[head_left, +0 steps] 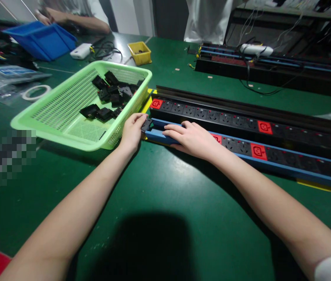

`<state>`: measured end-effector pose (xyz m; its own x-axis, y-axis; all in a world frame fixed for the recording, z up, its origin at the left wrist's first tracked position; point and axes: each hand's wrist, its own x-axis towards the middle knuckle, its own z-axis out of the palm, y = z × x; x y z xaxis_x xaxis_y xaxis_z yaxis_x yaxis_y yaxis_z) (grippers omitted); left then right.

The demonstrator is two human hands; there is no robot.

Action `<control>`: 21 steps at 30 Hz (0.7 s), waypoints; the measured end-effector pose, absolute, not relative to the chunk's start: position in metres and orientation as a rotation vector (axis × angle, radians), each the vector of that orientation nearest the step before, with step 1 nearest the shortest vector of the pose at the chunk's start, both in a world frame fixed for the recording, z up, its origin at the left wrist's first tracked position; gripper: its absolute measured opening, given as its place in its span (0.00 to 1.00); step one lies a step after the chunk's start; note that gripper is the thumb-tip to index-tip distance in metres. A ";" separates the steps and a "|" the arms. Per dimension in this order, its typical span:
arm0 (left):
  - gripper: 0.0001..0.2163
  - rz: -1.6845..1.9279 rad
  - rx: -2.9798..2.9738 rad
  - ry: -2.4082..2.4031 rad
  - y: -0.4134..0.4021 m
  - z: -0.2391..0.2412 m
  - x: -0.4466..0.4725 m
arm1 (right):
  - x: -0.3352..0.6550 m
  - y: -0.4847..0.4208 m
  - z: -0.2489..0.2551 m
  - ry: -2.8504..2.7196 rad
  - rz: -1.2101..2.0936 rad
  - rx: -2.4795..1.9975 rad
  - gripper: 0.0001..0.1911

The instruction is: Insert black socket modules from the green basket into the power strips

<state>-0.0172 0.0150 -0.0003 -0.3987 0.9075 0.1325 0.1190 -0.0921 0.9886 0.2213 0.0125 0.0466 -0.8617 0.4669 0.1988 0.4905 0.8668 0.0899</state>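
Alignment is prob. the main thing here: the left hand (132, 130) has the black end piece (147, 125) pinched btw. thumb and fingers at the L end of the blue rail (157, 136), so it should sit square to the channel mouth, w/ an even push along the rail rather than a twist. The right hand (196, 139) lies over the rail just to the R of that, fingers bent over the channel — can't tell if it's clamping or only resting. Firm steadying there would help, since the rail looks long and could skid on the bench (165, 191); fingertips are best kept off the channel edges. The green basket (65, 142) w/ loose black parts (114, 93) stands just beside the left hand, so mind the elbow room. Hard to make out: the seam btw. end piece and rail, partly behind the L fingers, so no telling how far in it is; also the channel floor under the R fingers, and a red socket (218, 138) half covered by the right hand. The rail and the black socket strip (200, 118) behind it both run off the R edge, far ends unseen. The person (86, 19) across the bench — blurry, cut off at the top.
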 end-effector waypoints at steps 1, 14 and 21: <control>0.13 1.560 1.144 1.535 0.015 0.000 -0.017 | 0.221 0.013 0.047 -2.870 -0.206 -0.742 0.22; 0.17 1.566 1.269 1.650 0.017 -0.009 -0.019 | 0.221 0.012 0.046 -2.876 -0.223 -0.763 0.23; 0.20 1.564 1.321 1.690 0.016 -0.013 -0.020 | 0.222 0.014 0.044 -2.868 -0.256 -0.727 0.24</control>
